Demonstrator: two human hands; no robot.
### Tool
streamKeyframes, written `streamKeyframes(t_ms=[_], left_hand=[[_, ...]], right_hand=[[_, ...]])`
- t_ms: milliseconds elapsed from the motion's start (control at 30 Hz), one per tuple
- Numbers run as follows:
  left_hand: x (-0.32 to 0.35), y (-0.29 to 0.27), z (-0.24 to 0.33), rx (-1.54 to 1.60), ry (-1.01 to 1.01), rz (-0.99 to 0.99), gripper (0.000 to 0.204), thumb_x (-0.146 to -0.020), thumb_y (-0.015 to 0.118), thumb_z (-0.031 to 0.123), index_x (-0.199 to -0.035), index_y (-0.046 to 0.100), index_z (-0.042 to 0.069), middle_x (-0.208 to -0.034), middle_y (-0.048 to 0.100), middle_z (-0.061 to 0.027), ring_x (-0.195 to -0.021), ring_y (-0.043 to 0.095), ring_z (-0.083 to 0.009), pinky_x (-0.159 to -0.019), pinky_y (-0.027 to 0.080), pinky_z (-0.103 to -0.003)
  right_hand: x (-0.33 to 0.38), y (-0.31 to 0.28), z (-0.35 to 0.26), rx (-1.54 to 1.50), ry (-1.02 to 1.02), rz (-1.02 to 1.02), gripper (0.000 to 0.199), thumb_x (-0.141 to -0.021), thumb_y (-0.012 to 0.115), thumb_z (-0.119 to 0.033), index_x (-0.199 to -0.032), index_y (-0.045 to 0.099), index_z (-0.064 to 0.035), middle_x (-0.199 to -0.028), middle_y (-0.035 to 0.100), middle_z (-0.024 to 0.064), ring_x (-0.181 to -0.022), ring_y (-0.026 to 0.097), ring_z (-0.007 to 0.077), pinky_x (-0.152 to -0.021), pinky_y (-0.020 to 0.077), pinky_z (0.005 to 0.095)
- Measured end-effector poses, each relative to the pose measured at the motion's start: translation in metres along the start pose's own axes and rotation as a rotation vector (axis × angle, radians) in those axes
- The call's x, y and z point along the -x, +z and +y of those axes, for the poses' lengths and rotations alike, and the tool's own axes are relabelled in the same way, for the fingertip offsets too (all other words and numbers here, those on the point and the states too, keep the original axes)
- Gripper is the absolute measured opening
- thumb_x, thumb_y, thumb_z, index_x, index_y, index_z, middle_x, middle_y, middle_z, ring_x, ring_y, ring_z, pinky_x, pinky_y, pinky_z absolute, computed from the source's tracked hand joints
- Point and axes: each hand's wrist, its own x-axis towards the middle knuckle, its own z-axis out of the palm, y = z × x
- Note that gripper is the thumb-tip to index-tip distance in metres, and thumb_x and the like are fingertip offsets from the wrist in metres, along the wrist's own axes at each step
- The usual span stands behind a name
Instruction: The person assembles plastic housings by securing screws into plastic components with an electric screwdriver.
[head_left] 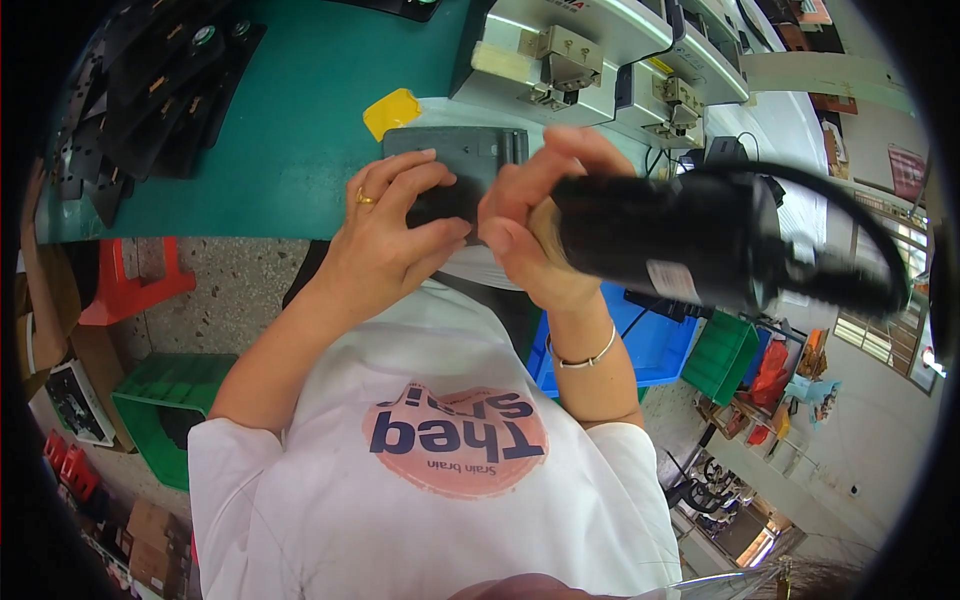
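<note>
hands met at the near edge of a green work mat (290, 120), over a flat dark grey rectangular plastic part (455, 150). left hand (395, 225), with a gold ring on one finger, lay curled on a small black piece (440, 200) at the near end of that grey part, fingers bent around it and thumb pressed in from the side. right hand (530, 215) was closed around the front of a thick black cylindrical power tool (680, 240), its fingertips reaching forward to touch the grey part just beside the left hand's fingers; a thin bracelet sat on that wrist. from the tool's far end a black cable (860, 230) looped away to the right. beyond the fingers lay a yellow tab (392, 110), and further off stood pale grey bench machines (560, 55). black flat parts (150, 90) were stacked well to the left.
</note>
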Motion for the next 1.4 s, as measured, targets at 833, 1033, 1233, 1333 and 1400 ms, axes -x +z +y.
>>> streamKeyframes(t_ms=[833,1033,1233,1333,1400], left_hand=[[-0.001,0.004,-0.001,0.059,-0.025,0.059,0.013,-0.075,0.075,0.01,-0.083,0.065,0.008,-0.117,0.054,-0.005,-0.124,0.046,-0.0264,-0.101,0.035,-0.044],[0.0,0.003,0.0,0.045,-0.036,0.009,0.012,-0.076,0.074,0.011,-0.083,0.064,0.008,-0.117,0.054,-0.0043,-0.125,0.046,-0.0251,-0.102,0.035,-0.044],[0.002,0.009,0.0,-0.018,0.005,0.034,0.015,-0.076,0.074,0.013,-0.085,0.063,0.009,-0.116,0.055,-0.004,-0.124,0.047,-0.0235,-0.103,0.035,-0.043],[0.0,0.01,-0.003,-0.047,0.026,0.035,0.016,-0.076,0.074,0.013,-0.088,0.062,0.009,-0.115,0.055,-0.0039,-0.124,0.047,-0.023,-0.103,0.035,-0.042],[-0.003,0.009,-0.002,-0.001,0.0,0.04,0.016,-0.078,0.072,0.012,-0.09,0.062,0.008,-0.116,0.054,-0.0047,-0.124,0.046,-0.0239,-0.103,0.035,-0.043]], right_hand=[[0.004,0.009,-0.002,0.215,0.014,0.071,0.045,-0.08,0.067,0.012,-0.111,0.041,-0.0086,-0.076,0.053,0.0058,-0.056,0.05,0.014,-0.055,0.0488,0.0307],[0.012,0.013,0.002,0.148,0.052,0.188,0.057,-0.081,0.07,0.006,-0.125,0.036,-0.0069,-0.075,0.053,0.0046,-0.055,0.05,0.0134,-0.055,0.0491,0.0303],[0.004,0.01,-0.002,0.006,0.146,0.252,0.055,-0.076,0.074,0.004,-0.123,0.045,0.0023,-0.072,0.057,0.0003,-0.064,0.048,0.0063,-0.059,0.0383,0.0206],[0.0,0.008,-0.002,-0.061,0.176,0.255,0.051,-0.076,0.074,0.004,-0.119,0.046,0.0014,-0.073,0.056,0.0002,-0.064,0.048,0.0062,-0.058,0.0386,0.0208],[0.0,0.006,-0.001,-0.081,0.199,0.246,0.049,-0.075,0.075,0.004,-0.115,0.047,0.001,-0.073,0.056,0.0002,-0.063,0.048,0.0062,-0.057,0.0389,0.0208]])
